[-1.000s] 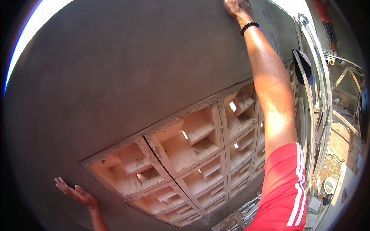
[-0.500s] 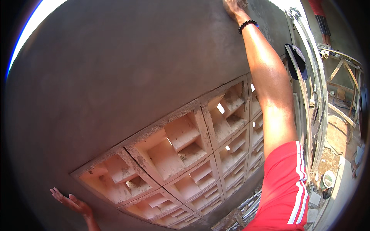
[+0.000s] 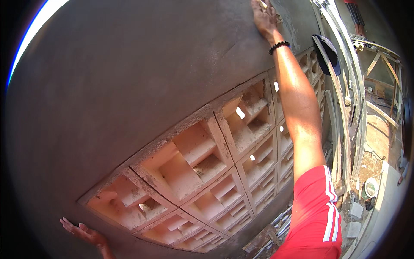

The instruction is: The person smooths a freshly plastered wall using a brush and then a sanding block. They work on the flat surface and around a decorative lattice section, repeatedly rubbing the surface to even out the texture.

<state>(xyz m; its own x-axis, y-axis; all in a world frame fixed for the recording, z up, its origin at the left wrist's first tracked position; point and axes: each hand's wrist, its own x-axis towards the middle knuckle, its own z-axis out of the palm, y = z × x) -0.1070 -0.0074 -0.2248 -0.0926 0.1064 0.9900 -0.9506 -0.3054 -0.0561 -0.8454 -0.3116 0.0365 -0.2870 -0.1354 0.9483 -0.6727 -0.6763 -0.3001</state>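
A freshly smoothed grey plaster wall (image 3: pixel 129 77) fills most of the view, with a panel of pale pinkish breeze blocks (image 3: pixel 211 149) set into it. My right hand (image 3: pixel 265 20), a dark bead bracelet (image 3: pixel 279 46) at its wrist, is raised high against the plaster near the top edge. Its fingers are curled round something pale and tan, mostly hidden, whose kind I cannot make out. Low on the left, my left hand (image 3: pixel 82 233) has its fingers spread and holds nothing. It is beside the panel's lower left corner, at the plaster; contact is unclear.
Long pale poles (image 3: pixel 351 82) stand at the right, with a dark cap (image 3: pixel 327 55) hung there. Beyond are a wooden frame (image 3: pixel 381 64) and another person's legs (image 3: pixel 355 17). Below lie a bucket (image 3: pixel 371 187), broken slabs (image 3: pixel 355 210) and thin metal lengths (image 3: pixel 278 231).
My right hand shows lower and more fully in the picture, still at the wall. The view has shifted slightly, revealing more breeze blocks behind my right arm. My left hand stays spread, slightly lower.
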